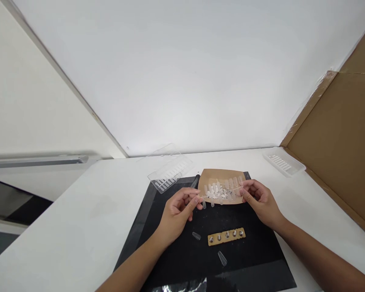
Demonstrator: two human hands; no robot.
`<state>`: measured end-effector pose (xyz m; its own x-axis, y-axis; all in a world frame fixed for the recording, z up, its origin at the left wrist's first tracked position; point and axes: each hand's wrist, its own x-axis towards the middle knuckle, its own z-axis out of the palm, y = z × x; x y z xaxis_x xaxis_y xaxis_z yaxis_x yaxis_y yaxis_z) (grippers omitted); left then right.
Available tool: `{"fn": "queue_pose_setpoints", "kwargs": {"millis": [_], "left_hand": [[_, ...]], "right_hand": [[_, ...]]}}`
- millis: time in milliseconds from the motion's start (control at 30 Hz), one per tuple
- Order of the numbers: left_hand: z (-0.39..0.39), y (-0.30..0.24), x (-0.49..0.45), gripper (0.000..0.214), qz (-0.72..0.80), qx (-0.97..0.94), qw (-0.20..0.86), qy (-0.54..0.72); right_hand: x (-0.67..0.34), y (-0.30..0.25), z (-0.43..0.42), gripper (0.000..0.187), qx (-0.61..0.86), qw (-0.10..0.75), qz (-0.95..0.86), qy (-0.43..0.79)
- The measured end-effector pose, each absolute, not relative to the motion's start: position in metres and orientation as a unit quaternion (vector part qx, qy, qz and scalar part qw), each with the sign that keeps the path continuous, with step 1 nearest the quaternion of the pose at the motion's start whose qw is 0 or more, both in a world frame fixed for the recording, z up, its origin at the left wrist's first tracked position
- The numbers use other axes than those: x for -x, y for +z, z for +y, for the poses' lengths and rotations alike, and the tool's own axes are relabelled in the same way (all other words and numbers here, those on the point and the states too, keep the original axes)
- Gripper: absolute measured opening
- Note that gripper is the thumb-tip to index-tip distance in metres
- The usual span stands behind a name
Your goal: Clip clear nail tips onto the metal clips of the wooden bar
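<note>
Between both hands stretches a clear plastic sprue of nail tips [235,182], held level above a brown paper tray [207,175]. My left hand [178,211] pinches its left end; my right hand [260,200] pinches the right end. White scraps [214,194] lie in the tray beneath it. Nearer me on the black mat [182,259] rests a tan strip [226,237] bearing several small metallic pieces. One loose clear nail tip [196,235] lies left of the strip, and another nail tip [222,258] lies in front of it.
A clear lidded box [170,174] with rows of nail tips stands open at the mat's back left. Another translucent tray [284,161] sits at the back right, beside a cardboard panel [340,150]. A white wall [200,81] closes off the white table [109,202] behind.
</note>
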<state>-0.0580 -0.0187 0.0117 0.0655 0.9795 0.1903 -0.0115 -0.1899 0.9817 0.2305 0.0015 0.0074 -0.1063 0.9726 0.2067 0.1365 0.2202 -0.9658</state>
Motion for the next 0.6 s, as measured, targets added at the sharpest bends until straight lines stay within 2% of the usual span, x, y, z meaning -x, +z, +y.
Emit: {"fn": "queue_pose_setpoints", "kwargs": {"millis": [600], "left_hand": [[-0.0210, 0.0076, 0.0612, 0.019, 0.323, -0.551, 0.554, 0.533]], "right_hand": [[-0.2311, 0.0057, -0.0006, 0.038, 0.456, 0.481, -0.602, 0.445]]}}
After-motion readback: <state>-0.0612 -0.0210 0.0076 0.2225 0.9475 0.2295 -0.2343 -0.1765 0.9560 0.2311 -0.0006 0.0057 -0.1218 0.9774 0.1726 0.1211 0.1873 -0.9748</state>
